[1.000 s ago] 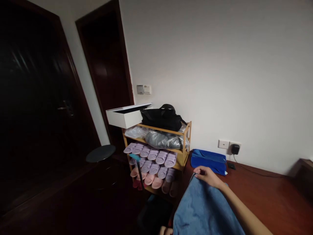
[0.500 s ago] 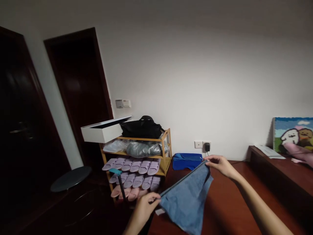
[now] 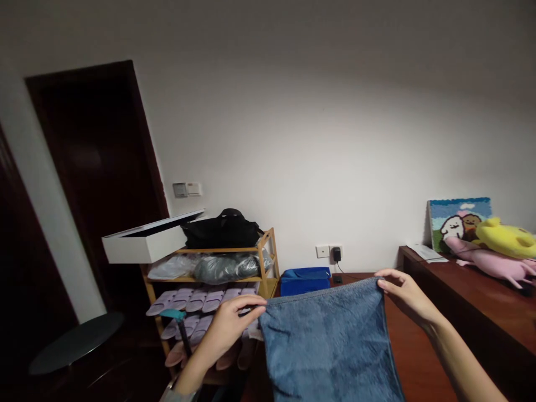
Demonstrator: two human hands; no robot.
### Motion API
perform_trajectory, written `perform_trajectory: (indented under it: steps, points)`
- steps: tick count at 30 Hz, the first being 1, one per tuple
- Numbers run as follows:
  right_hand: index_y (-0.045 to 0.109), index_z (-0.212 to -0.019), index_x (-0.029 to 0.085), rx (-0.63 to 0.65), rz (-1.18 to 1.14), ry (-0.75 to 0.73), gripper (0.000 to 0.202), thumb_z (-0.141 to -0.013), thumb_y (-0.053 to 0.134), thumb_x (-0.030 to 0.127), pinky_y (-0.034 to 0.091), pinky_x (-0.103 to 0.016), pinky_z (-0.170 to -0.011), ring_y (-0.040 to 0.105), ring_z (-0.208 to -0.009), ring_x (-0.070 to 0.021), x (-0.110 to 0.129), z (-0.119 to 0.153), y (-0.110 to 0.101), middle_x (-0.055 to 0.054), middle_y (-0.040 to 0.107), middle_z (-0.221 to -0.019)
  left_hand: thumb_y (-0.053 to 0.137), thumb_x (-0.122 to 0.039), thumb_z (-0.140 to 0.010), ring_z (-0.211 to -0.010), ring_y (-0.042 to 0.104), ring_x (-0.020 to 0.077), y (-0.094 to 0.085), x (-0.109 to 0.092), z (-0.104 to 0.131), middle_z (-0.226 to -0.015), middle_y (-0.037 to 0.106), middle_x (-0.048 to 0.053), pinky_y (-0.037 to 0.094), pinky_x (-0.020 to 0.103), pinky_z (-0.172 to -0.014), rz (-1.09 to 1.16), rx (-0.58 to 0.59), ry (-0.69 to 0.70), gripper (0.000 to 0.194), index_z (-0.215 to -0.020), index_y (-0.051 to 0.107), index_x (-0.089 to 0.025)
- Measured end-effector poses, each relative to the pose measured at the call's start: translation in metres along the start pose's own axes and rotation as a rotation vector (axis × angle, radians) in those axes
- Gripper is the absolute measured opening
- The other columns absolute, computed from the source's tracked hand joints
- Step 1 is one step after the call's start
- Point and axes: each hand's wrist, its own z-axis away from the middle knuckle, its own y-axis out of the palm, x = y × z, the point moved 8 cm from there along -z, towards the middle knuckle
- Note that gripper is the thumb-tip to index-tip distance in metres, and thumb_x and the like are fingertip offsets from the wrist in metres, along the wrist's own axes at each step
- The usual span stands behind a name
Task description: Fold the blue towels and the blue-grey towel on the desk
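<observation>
A blue-grey towel (image 3: 329, 346) hangs spread out between my two hands, its lower edge running out of view. My left hand (image 3: 234, 321) pinches the top left corner between thumb and fingers. At the top right corner, my right hand (image 3: 400, 293) grips the cloth the same way. The top edge is stretched nearly straight and slopes up to the right. Behind it, a blue fabric box (image 3: 305, 281) stands against the wall on the reddish-brown table (image 3: 414, 346).
Left of the table is a wooden rack (image 3: 268, 268) with lilac slippers (image 3: 201, 300), plastic-wrapped things, a black bag (image 3: 221, 230) and a white box (image 3: 138, 245). A round stool (image 3: 75, 341) stands further left. Plush toys (image 3: 498, 262) lie on a raised ledge at right.
The towel has gone from a slack, slanting fold to a spread sheet. My left hand has risen, levelling the top edge. The view has turned right, bringing a yellow plush toy into sight.
</observation>
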Motion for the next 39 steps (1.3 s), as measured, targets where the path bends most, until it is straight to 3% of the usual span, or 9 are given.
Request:
perform_trajectory:
  steps: [5,10,16,19,23,27,31,35,39]
  points:
    - [0.077,-0.087,0.022,-0.08,0.129,-0.052,0.048,-0.067,0.089,0.064,0.052,-0.031,-0.079,0.064,-0.085,-0.0205,0.011,0.014,-0.021,-0.004,0.073,-0.089,0.077,-0.041,-0.084,-0.094,0.077,0.0237,0.013,-0.017,-0.006,-0.095,0.084,0.006,0.061,0.032,-0.087,0.052,0.094,0.05,0.017,-0.085,0.084,-0.026]
    - [0.075,-0.083,0.022,-0.119,0.183,-0.059,0.047,-0.066,0.087,0.064,0.053,-0.031,-0.075,0.063,-0.08,-0.0205,0.017,0.029,-0.034,-0.003,0.071,-0.082,0.077,-0.045,-0.085,-0.096,0.075,0.0242,0.019,-0.034,-0.002,-0.097,0.082,0.006,0.06,0.031,-0.085,0.127,0.178,-0.003,0.023,-0.09,0.083,-0.024]
    - [0.075,-0.082,0.023,-0.179,0.203,-0.076,0.044,-0.067,0.087,0.062,0.056,-0.03,-0.074,0.065,-0.081,-0.0214,0.028,0.056,-0.053,-0.004,0.072,-0.083,0.073,-0.047,-0.09,-0.091,0.072,0.0224,0.015,-0.062,0.008,-0.092,0.078,0.006,0.058,0.03,-0.082,0.251,0.137,0.068,0.025,-0.089,0.081,-0.023]
    - [0.076,-0.084,0.022,-0.167,0.177,-0.051,0.044,-0.066,0.089,0.06,0.052,-0.027,-0.062,0.062,-0.07,-0.0173,0.025,0.059,-0.055,-0.003,0.071,-0.081,0.071,-0.045,-0.092,-0.093,0.071,0.0225,0.02,-0.061,-0.001,-0.092,0.078,0.007,0.056,0.031,-0.085,0.215,0.091,0.123,0.024,-0.086,0.081,-0.024]
    - [0.076,-0.094,0.019,-0.214,0.116,0.047,0.059,-0.061,0.091,0.065,0.041,-0.026,-0.045,0.05,-0.05,-0.0099,0.008,0.051,-0.052,-0.002,0.07,-0.079,0.072,-0.043,-0.09,-0.091,0.072,0.0222,0.041,-0.049,-0.016,-0.093,0.078,0.006,0.055,0.031,-0.085,0.231,0.112,0.101,0.021,-0.087,0.081,-0.023]
    - [0.07,-0.108,0.021,-0.295,0.012,-0.011,0.064,-0.065,0.09,0.064,0.048,-0.028,-0.049,0.056,-0.049,-0.0109,0.006,0.054,-0.054,0.0,0.07,-0.083,0.072,-0.04,-0.093,-0.092,0.07,0.0211,0.054,-0.052,-0.013,-0.094,0.076,0.005,0.054,0.03,-0.086,0.3,0.133,0.099,0.019,-0.089,0.081,-0.024]
    - [0.066,-0.109,0.024,-0.369,-0.025,-0.075,0.06,-0.069,0.09,0.061,0.055,-0.029,-0.054,0.064,-0.057,-0.0145,0.012,0.068,-0.068,-0.001,0.072,-0.084,0.072,-0.038,-0.095,-0.09,0.069,0.0203,0.062,-0.073,0.0,-0.093,0.074,0.005,0.053,0.029,-0.083,0.397,0.199,0.122,0.017,-0.09,0.082,-0.025]
    - [0.067,-0.113,0.027,-0.523,-0.022,-0.14,0.061,-0.068,0.091,0.06,0.063,-0.03,-0.067,0.073,-0.072,-0.0177,0.021,0.08,-0.094,-0.004,0.074,-0.103,0.07,-0.038,-0.097,-0.086,0.068,0.0188,0.084,-0.105,0.011,-0.094,0.073,0.006,0.053,0.028,-0.08,0.5,0.33,0.169,0.019,-0.092,0.084,-0.026]
    - [0.066,-0.111,0.027,-0.605,-0.003,-0.195,0.06,-0.069,0.088,0.062,0.064,-0.032,-0.073,0.074,-0.076,-0.0179,0.016,0.054,-0.113,-0.003,0.073,-0.106,0.071,-0.04,-0.096,-0.085,0.067,0.0184,0.112,-0.115,0.014,-0.091,0.073,0.006,0.052,0.029,-0.08,0.538,0.385,0.145,0.021,-0.089,0.084,-0.025]
